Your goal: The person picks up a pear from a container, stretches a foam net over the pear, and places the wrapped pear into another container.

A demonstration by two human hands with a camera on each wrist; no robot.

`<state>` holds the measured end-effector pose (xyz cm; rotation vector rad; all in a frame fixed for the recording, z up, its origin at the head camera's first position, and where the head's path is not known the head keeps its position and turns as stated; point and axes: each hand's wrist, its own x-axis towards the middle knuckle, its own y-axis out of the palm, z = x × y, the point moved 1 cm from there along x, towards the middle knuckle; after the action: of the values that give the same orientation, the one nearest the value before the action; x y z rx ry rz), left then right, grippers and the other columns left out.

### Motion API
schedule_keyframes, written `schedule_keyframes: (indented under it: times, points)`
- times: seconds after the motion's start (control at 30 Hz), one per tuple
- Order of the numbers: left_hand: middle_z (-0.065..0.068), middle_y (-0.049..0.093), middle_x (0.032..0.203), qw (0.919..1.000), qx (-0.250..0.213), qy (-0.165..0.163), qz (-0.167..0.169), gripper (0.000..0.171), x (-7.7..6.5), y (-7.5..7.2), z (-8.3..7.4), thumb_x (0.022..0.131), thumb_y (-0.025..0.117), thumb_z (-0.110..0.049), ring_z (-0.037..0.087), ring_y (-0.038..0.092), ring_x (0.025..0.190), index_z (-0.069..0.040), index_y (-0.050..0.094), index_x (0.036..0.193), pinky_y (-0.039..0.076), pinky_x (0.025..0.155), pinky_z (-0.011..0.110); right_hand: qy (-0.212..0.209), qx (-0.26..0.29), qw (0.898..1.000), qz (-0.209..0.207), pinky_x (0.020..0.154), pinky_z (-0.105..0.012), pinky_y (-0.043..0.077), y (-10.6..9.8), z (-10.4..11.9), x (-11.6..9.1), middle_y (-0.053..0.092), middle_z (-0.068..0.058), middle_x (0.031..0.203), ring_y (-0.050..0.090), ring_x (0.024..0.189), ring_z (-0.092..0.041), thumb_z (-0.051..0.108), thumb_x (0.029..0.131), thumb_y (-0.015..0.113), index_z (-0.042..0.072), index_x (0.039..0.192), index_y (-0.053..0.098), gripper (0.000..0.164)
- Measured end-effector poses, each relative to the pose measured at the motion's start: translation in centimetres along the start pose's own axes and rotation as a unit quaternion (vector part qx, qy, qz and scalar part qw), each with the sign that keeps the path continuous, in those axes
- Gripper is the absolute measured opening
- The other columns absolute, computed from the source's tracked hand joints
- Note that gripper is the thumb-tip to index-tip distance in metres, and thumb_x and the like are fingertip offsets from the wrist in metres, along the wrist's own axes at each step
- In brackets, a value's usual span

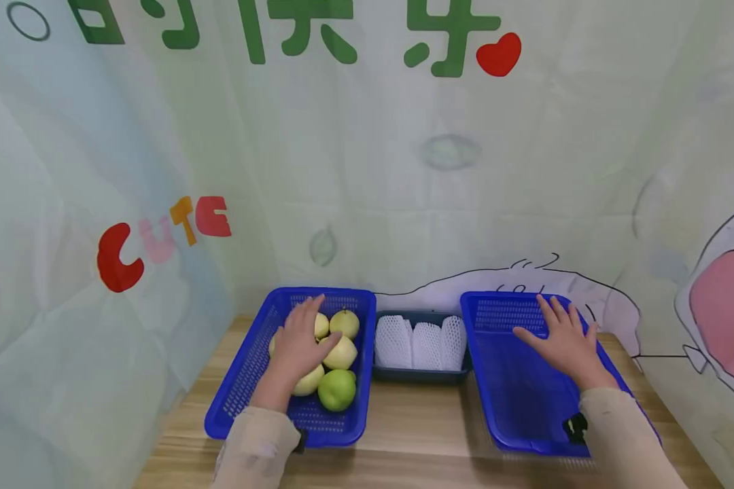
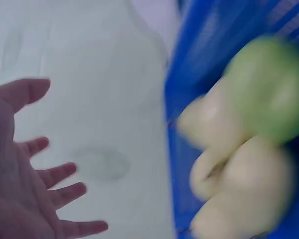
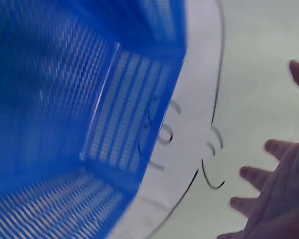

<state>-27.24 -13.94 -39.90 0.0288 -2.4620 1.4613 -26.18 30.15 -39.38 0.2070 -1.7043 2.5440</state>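
My left hand [image 1: 300,346] hovers above the left blue basket [image 1: 232,401], fingers spread and holding nothing. Several pale yellow pears [image 1: 340,352] and one green apple-like fruit [image 1: 337,390] lie in that basket, some partly hidden behind the hand. The left wrist view shows the green fruit [image 2: 269,89] and pears [image 2: 259,179], blurred, to one side of the spread fingers. Over the right blue basket [image 1: 508,387] is my right hand [image 1: 565,346], also spread and without anything in its grasp. No fruit shows in that basket.
Between the baskets stands a dark shallow tray [image 1: 422,375] with several white foam net sleeves [image 1: 427,345]. All sit on a wooden tabletop [image 1: 416,421]. A printed cloth [image 1: 367,170] hangs right behind and along both sides.
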Motion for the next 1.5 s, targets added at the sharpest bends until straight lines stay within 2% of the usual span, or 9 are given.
schedule_keyframes:
  times: [0.1,0.2,0.33,0.47,0.6,0.8,1.43,1.5]
  points:
    - [0.016,0.046,0.134,0.9998,-0.006,0.012,0.017,0.066,-2.9,2.3,-0.9,0.085,0.060,-0.044,0.036,0.044,0.120,-0.011,0.039,0.139,0.037,0.093,0.055,0.013,0.012,1.000,0.006,0.094,-0.072,-0.005,1.6,1.1,-1.9,0.011,-0.030,0.147,-0.001,0.131,-0.053,0.066,0.084,0.046,0.004,0.148,0.011,0.095]
    - [0.014,0.054,0.126,0.9983,-0.008,0.006,0.058,0.064,-4.8,4.7,-1.8,0.085,0.059,-0.048,0.034,0.053,0.110,-0.011,0.045,0.135,0.044,0.084,0.050,0.018,0.023,1.000,0.011,0.096,-0.071,0.005,3.8,2.2,-3.4,0.017,-0.029,0.146,0.009,0.131,-0.051,0.065,0.084,0.048,0.003,0.146,0.018,0.093]
    - [0.013,0.056,0.124,0.9959,-0.027,-0.006,0.087,0.070,-5.7,7.1,-2.2,0.082,0.057,-0.056,0.031,0.056,0.108,-0.011,0.046,0.135,0.046,0.082,0.048,0.030,0.048,0.998,0.028,0.095,-0.067,0.023,6.9,3.3,-4.8,0.029,-0.028,0.142,0.027,0.126,-0.049,0.059,0.085,0.053,0.002,0.144,0.026,0.086]
    - [0.012,0.060,0.117,0.9916,-0.061,-0.026,0.111,0.078,-5.9,8.4,-1.7,0.078,0.059,-0.060,0.029,0.058,0.101,-0.011,0.044,0.136,0.047,0.080,0.048,0.058,0.084,0.993,0.056,0.087,-0.061,0.037,8.9,4.2,-5.9,0.045,-0.026,0.132,0.044,0.115,-0.047,0.057,0.083,0.057,0.004,0.143,0.031,0.084]
    - [0.011,0.063,0.110,0.9857,-0.097,-0.043,0.130,0.079,-5.9,9.1,-1.0,0.077,0.062,-0.058,0.029,0.059,0.097,-0.010,0.042,0.137,0.046,0.079,0.048,0.080,0.084,0.991,0.072,0.078,-0.057,0.043,9.5,4.7,-6.7,0.056,-0.023,0.122,0.053,0.104,-0.045,0.059,0.082,0.057,0.005,0.141,0.035,0.084]
    - [0.010,0.065,0.107,0.9849,-0.114,-0.043,0.123,0.075,-5.8,9.2,-0.9,0.078,0.065,-0.052,0.031,0.060,0.098,-0.010,0.044,0.135,0.046,0.081,0.049,0.095,0.047,0.992,0.065,0.070,-0.055,0.046,9.5,5.2,-7.4,0.058,-0.027,0.114,0.057,0.096,-0.045,0.050,0.086,0.055,0.003,0.137,0.042,0.070]
    - [0.012,0.064,0.111,0.9819,-0.117,-0.065,0.134,0.075,-5.5,8.6,-0.7,0.078,0.065,-0.054,0.033,0.056,0.107,-0.011,0.045,0.136,0.042,0.089,0.052,0.096,0.037,0.993,0.051,0.072,-0.058,0.044,9.9,5.6,-6.9,0.056,-0.029,0.115,0.055,0.096,-0.049,0.044,0.089,0.052,0.004,0.136,0.045,0.061]
    - [0.011,0.064,0.111,0.9821,-0.113,-0.072,0.133,0.076,-5.8,8.7,-0.8,0.077,0.065,-0.055,0.032,0.057,0.106,-0.011,0.045,0.136,0.042,0.088,0.051,0.095,0.038,0.993,0.058,0.072,-0.058,0.044,9.9,5.6,-7.0,0.056,-0.029,0.116,0.055,0.096,-0.049,0.044,0.089,0.051,0.004,0.136,0.045,0.062]
